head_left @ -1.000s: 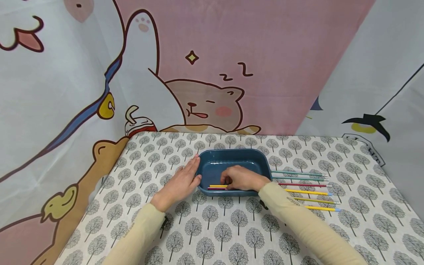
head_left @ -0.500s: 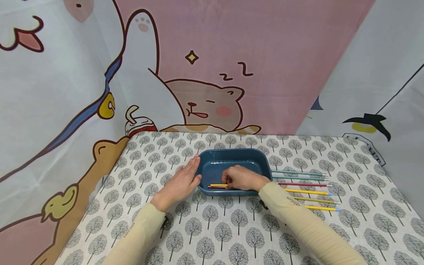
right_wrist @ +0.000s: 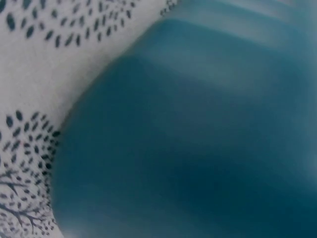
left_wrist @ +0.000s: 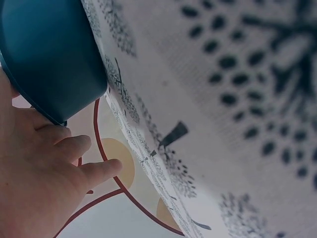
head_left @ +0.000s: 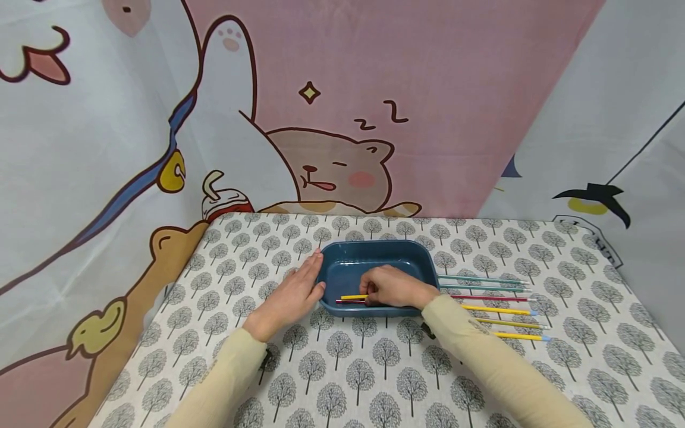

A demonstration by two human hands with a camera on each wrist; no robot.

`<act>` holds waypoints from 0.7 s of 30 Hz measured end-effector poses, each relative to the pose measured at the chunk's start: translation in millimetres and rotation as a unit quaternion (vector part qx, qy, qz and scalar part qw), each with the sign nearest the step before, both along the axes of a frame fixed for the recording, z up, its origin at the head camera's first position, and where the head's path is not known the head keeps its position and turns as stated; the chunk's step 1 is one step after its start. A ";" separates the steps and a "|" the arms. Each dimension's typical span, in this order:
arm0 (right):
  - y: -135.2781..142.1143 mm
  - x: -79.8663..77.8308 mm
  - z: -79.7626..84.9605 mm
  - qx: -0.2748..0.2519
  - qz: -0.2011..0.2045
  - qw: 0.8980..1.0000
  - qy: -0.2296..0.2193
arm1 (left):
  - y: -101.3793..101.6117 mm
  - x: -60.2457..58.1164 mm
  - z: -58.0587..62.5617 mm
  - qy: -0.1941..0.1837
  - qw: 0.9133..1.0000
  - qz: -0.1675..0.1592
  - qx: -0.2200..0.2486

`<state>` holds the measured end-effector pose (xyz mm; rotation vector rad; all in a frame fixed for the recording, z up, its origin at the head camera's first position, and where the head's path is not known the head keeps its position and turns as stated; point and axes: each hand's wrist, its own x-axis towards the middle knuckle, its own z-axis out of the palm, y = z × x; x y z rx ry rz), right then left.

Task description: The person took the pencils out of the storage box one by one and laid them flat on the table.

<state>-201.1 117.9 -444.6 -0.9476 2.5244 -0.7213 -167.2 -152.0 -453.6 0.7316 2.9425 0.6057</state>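
Note:
A dark blue rectangular tray [head_left: 342, 274] stands on the cloth-covered table. My left hand [head_left: 291, 297] rests its straight fingers against the tray's left end; in the left wrist view those fingers touch the tray's rim [left_wrist: 34, 106]. Inside the tray, my right hand [head_left: 393, 286] has curled fingers and pinches a yellow pencil [head_left: 353, 297], whose left end sticks out past the fingers. A dark red pencil [head_left: 346, 302] lies beside it along the near wall. The hand hides the rest of both pencils. The right wrist view is filled by the blurred tray wall [right_wrist: 173, 139].
Right of the tray, several pencils lie side by side: teal ones [head_left: 484, 289], a red one [head_left: 492, 297] and yellow ones [head_left: 497, 310]. My right sleeve [head_left: 481, 351] crosses over some of them. A printed curtain [head_left: 455, 119] hangs behind the table.
The yellow pencil has shifted slightly right and away from the tray's near wall with my right hand, separating a little from the dark red one. My left hand has stayed still.

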 end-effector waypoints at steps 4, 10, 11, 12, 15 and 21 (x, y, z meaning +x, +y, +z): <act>1.7 1.0 4.2 -0.012 0.002 1.000 0.013 | -0.1 0.3 0.2 0.000 1.000 0.001 -0.004; 5.6 3.5 13.8 -0.033 -0.003 0.999 0.031 | -0.2 0.3 0.0 0.010 1.000 -0.004 0.002; 6.2 4.1 15.6 -0.034 -0.006 0.999 0.035 | -0.2 0.3 0.0 0.011 1.000 -0.004 0.004; 6.7 4.8 17.6 -0.037 -0.008 0.999 0.038 | 0.0 0.2 -0.3 0.012 1.000 -0.003 0.005; 8.8 7.3 23.8 -0.046 -0.014 0.998 0.046 | 0.1 -0.2 -1.0 0.014 1.000 -0.002 0.007; 12.4 11.3 35.0 -0.060 -0.031 0.996 0.058 | 0.0 -0.2 -1.3 0.011 1.000 -0.003 0.003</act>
